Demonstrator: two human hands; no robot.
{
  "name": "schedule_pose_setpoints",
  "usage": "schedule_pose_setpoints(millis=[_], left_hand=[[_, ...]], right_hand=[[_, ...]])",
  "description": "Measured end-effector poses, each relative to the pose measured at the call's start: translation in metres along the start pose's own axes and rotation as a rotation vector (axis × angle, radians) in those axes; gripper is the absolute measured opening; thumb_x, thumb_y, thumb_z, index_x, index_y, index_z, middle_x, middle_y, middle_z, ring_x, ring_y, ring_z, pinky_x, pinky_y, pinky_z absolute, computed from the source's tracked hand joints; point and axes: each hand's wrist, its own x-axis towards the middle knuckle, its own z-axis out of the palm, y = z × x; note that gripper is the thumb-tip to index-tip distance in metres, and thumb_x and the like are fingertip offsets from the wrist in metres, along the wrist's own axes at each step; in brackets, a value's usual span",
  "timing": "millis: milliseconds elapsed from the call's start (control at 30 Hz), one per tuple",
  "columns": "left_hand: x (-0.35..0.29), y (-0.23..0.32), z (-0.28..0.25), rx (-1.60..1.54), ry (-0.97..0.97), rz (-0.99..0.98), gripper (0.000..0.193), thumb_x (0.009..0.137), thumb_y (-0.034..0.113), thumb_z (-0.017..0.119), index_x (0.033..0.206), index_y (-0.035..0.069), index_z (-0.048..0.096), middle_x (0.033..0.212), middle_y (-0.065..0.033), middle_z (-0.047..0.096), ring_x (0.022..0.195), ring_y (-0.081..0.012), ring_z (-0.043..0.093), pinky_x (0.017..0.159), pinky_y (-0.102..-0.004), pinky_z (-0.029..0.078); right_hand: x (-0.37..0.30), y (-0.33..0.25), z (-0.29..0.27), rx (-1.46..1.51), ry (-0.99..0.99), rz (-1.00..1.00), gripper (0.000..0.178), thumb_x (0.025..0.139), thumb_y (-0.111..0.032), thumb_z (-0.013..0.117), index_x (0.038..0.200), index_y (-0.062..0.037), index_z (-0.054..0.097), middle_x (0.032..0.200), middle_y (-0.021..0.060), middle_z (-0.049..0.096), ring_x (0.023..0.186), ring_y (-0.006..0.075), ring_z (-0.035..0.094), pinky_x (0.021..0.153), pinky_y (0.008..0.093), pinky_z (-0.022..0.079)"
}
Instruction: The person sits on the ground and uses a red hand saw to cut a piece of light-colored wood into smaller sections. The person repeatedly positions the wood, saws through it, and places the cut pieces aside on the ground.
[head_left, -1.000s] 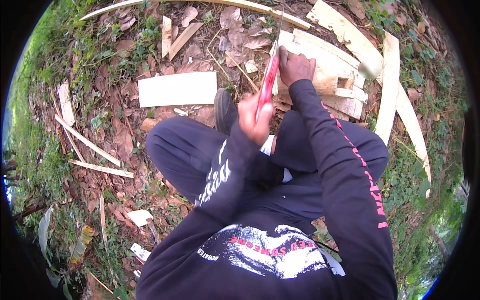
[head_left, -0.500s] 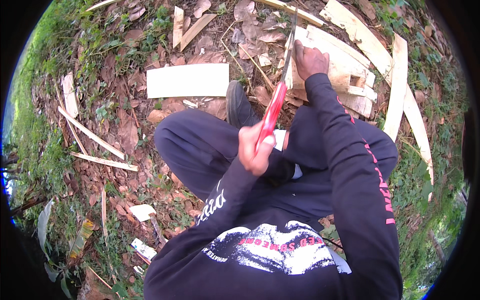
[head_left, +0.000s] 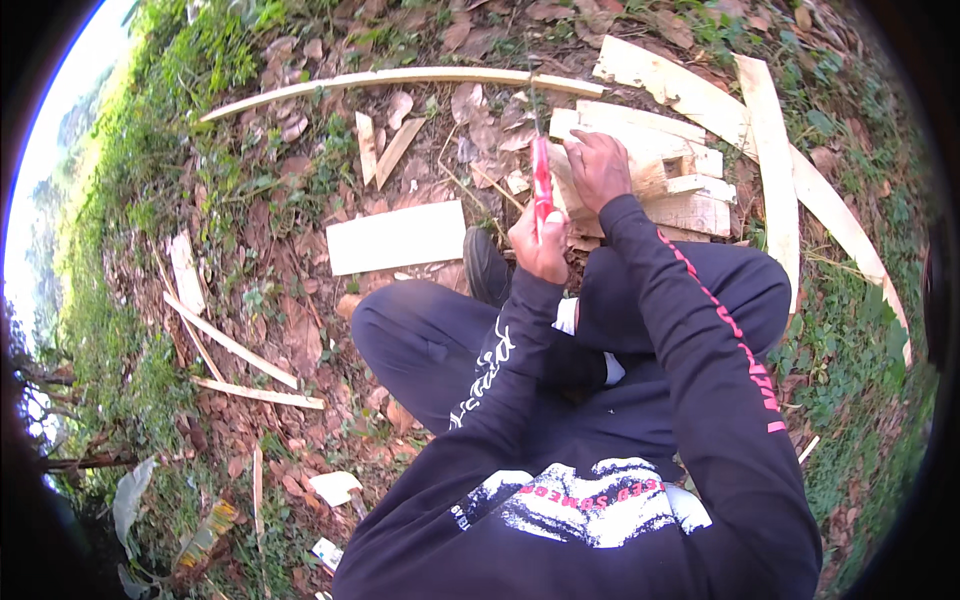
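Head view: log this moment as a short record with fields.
setting: outdoor ground with dry leaves, grass and wood offcuts
posture: person seated, legs folded, dark long sleeves
left hand: gripping the red-handled tool, held upright
right hand: pressed on the stack of pale wood pieces
nearby: flat pale board on the ground to the left; long thin strip beyond it
blade: too thin to make out

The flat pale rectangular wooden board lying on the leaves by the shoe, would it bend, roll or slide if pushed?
The flat pale rectangular wooden board looks thin but stiff, so probably little bending. Its flat faces rule out rolling. Lying on dry leaves, it might slide easily.
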Motion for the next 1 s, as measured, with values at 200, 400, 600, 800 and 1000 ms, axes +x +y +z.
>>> schedule_pose_setpoints(millis=[200, 400, 600, 800, 1000], left_hand=[[0.009, 0.012, -0.026, 0.132, -0.129, -0.107, 0.017, 0.092, 0.015, 0.063, 0.095, -0.001, 0.061, 0.064, 0.0001, 0.054, 0.054, -0.0076, 0.051, 0.052, -0.0231, 0.041], [-0.003, 0.006, -0.008, 0.146, -0.123, -0.064, 0.013, 0.095, 0.013, 0.060, 0.096, 0.001, 0.058, 0.066, -0.0003, 0.053, 0.052, -0.0079, 0.049, 0.048, -0.0229, 0.041], [-0.007, 0.019, -0.004, 0.177, -0.121, -0.077, 0.009, 0.093, 0.011, 0.061, 0.095, 0.003, 0.057, 0.060, 0.0001, 0.049, 0.046, -0.0073, 0.043, 0.041, -0.0218, 0.034], [0.028, 0.018, -0.011, 0.269, -0.210, -0.071, 0.009, 0.091, 0.009, 0.062, 0.093, 0.004, 0.055, 0.060, 0.0016, 0.046, 0.047, -0.0073, 0.043, 0.042, -0.0211, 0.035], [0.035, 0.020, 0.005, 0.286, -0.125, -0.113, 0.017, 0.091, 0.016, 0.061, 0.078, 0.006, 0.056, 0.056, 0.0032, 0.046, 0.039, -0.0061, 0.038, 0.032, -0.0224, 0.025]], right_hand=[[-0.073, -0.001, -0.209, 0.122, 0.057, 0.258, 0.023, 0.091, -0.014, 0.060, 0.105, 0.0021, 0.069, 0.120, 0.0174, 0.067, 0.115, 0.0348, 0.059, 0.105, 0.0452, 0.040], [-0.240, -0.005, -0.347, -0.089, -0.201, 0.495, 0.064, 0.095, -0.028, 0.059, 0.152, -0.0147, 0.036, 0.152, 0.0211, 0.041, 0.136, 0.0380, 0.045, 0.116, 0.0452, 0.030], [-0.301, 0.025, -0.493, 0.955, -0.345, 0.979, 0.078, 0.098, -0.056, 0.043, 0.158, -0.0120, 0.019, 0.146, 0.0256, 0.047, 0.140, 0.0365, 0.041, 0.117, 0.0439, 0.029], [-0.362, 0.067, -0.510, 1.294, 0.435, 0.598, 0.099, 0.092, -0.079, 0.027, 0.154, -0.0012, 0.028, 0.147, 0.0260, 0.046, 0.145, 0.0362, 0.034, 0.119, 0.0549, 0.012], [-0.444, 0.082, -0.477, 0.327, 0.098, 1.172, 0.074, 0.098, -0.062, 0.044, 0.136, 0.0002, 0.057, 0.135, 0.0249, 0.058, 0.128, 0.0290, 0.056, 0.105, 0.0443, 0.044]])
